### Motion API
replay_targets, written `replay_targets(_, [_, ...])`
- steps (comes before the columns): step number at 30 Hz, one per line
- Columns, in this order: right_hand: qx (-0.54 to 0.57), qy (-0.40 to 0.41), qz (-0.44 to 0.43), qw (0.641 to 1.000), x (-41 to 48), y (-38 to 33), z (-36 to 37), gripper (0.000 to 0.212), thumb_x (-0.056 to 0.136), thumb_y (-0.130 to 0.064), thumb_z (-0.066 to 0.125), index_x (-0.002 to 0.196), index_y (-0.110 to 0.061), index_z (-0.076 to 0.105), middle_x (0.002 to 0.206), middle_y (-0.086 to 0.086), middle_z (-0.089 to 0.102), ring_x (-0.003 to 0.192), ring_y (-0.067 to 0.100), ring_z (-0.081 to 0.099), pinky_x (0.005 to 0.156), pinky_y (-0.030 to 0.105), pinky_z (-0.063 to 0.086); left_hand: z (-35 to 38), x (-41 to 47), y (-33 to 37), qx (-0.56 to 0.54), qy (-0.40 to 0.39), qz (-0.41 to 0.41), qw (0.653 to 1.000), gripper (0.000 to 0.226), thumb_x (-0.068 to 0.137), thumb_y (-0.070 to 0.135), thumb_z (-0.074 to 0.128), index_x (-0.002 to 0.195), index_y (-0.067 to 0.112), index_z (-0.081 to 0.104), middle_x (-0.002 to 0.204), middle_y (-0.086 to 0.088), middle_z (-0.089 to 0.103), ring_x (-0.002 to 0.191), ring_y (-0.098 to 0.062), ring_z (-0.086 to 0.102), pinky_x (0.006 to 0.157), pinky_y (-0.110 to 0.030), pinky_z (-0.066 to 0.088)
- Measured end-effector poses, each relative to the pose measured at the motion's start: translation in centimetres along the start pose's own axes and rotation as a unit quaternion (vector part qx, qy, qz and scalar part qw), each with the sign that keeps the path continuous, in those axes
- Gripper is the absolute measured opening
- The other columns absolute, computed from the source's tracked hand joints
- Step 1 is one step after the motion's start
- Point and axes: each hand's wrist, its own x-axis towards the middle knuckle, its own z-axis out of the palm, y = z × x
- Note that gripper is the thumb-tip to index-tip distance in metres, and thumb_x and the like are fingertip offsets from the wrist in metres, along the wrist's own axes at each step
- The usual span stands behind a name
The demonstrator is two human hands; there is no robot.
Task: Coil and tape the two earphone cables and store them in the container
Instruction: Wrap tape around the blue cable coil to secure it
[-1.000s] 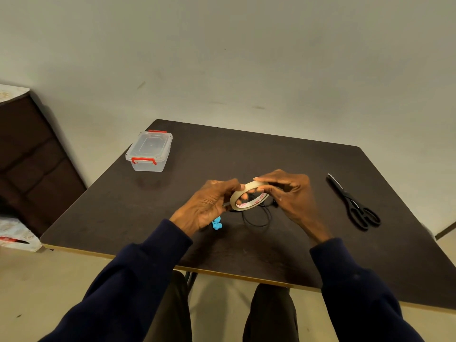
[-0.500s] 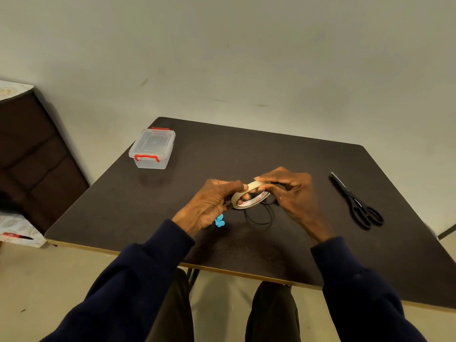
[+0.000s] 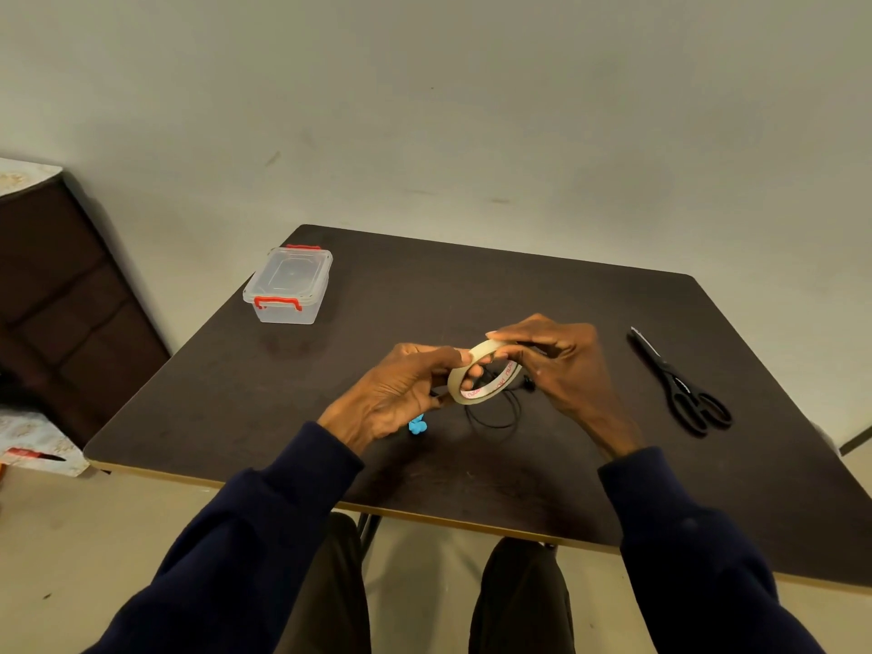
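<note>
A beige roll of tape is held above the middle of the dark table. My left hand grips its left side, with fingers through the hole. My right hand pinches the roll's top right edge. Under the roll lies a coiled black earphone cable on the table. A small blue earphone piece shows just below my left hand; the rest of it is hidden. The clear container with red latches stands shut at the table's far left.
Black scissors lie on the table's right side. A dark cabinet stands on the floor to the left, with a patterned box beside it. The wall rises right behind the table.
Both hands keep hold of the tape roll and have lifted it slightly. The camera view has shifted a little.
</note>
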Motion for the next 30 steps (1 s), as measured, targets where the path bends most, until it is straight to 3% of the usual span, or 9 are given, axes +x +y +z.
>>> replay_targets(4, [-0.005, 0.001, 0.003, 1.000, -0.3, 0.2, -0.2, 0.021, 0.087, -0.009, 0.074, 0.107, -0.003, 0.077, 0.100, 0.000, 0.076, 0.091, 0.014, 0.072, 0.079, 0.023, 0.057, 0.3, 0.2, -0.2, 0.021, 0.013, 0.011, 1.000, 0.015, 0.077, 0.010, 0.069, 0.088, 0.004, 0.076, 0.085, -0.010, 0.073, 0.081, -0.017, 0.069, 0.078, -0.033, 0.057])
replay_targets(9, [-0.009, 0.007, 0.005, 1.000, -0.4, 0.1, -0.1, 0.022, 0.086, -0.004, 0.075, 0.108, -0.004, 0.077, 0.098, 0.000, 0.076, 0.088, 0.014, 0.072, 0.076, 0.022, 0.055, 0.6, 0.1, -0.3, 0.022, 0.017, 0.017, 0.999, 0.020, 0.069, 0.013, 0.070, 0.085, 0.002, 0.075, 0.080, -0.010, 0.072, 0.074, -0.015, 0.068, 0.078, -0.032, 0.056])
replay_targets(12, [-0.010, 0.008, 0.002, 1.000, -0.4, -0.1, -0.1, 0.021, 0.086, -0.006, 0.075, 0.107, -0.005, 0.077, 0.098, -0.001, 0.076, 0.088, 0.013, 0.072, 0.077, 0.022, 0.056, 0.5, 0.0, -0.5, 0.014, 0.007, 0.019, 1.000, 0.011, 0.073, 0.013, 0.068, 0.076, 0.008, 0.078, 0.082, -0.010, 0.072, 0.077, -0.016, 0.068, 0.088, -0.039, 0.053])
replay_targets(16, [-0.001, 0.004, 0.009, 1.000, -0.4, -0.1, -0.1, 0.021, 0.087, -0.007, 0.074, 0.108, -0.005, 0.077, 0.098, 0.002, 0.076, 0.089, 0.017, 0.073, 0.077, 0.028, 0.058, -0.2, 0.0, -0.6, 0.000, -0.019, 0.007, 1.000, 0.010, 0.081, 0.013, 0.071, 0.085, 0.009, 0.079, 0.088, -0.011, 0.072, 0.084, -0.020, 0.067, 0.097, -0.045, 0.050])
replay_targets(19, [0.006, 0.003, 0.015, 1.000, -0.4, 0.0, -0.1, 0.021, 0.087, -0.006, 0.075, 0.108, -0.005, 0.077, 0.098, 0.003, 0.076, 0.089, 0.019, 0.073, 0.077, 0.034, 0.060, -0.6, 0.2, -0.5, -0.002, -0.031, 0.001, 1.000, 0.019, 0.082, 0.014, 0.070, 0.098, 0.004, 0.077, 0.091, -0.013, 0.072, 0.082, -0.020, 0.068, 0.092, -0.043, 0.051])
replay_targets(25, [-0.009, -0.005, 0.006, 1.000, -0.2, -0.1, 0.1, 0.021, 0.086, -0.007, 0.074, 0.107, -0.006, 0.078, 0.097, 0.001, 0.076, 0.088, 0.017, 0.073, 0.077, 0.029, 0.059, -0.2, 0.3, -0.3, 0.001, 0.005, -0.009, 1.000, 0.039, 0.079, 0.014, 0.068, 0.110, -0.010, 0.068, 0.084, -0.013, 0.070, 0.073, -0.018, 0.065, 0.079, -0.034, 0.056])
replay_targets(30, [-0.018, -0.008, 0.000, 1.000, -0.2, 0.2, 0.2, 0.022, 0.087, -0.014, 0.073, 0.107, -0.005, 0.077, 0.098, 0.000, 0.076, 0.088, 0.015, 0.073, 0.077, 0.030, 0.060, 0.3, 0.3, -0.5, 0.020, 0.038, -0.003, 0.999, 0.025, 0.090, 0.008, 0.062, 0.106, -0.010, 0.067, 0.077, -0.010, 0.069, 0.068, -0.015, 0.065, 0.071, -0.031, 0.056])
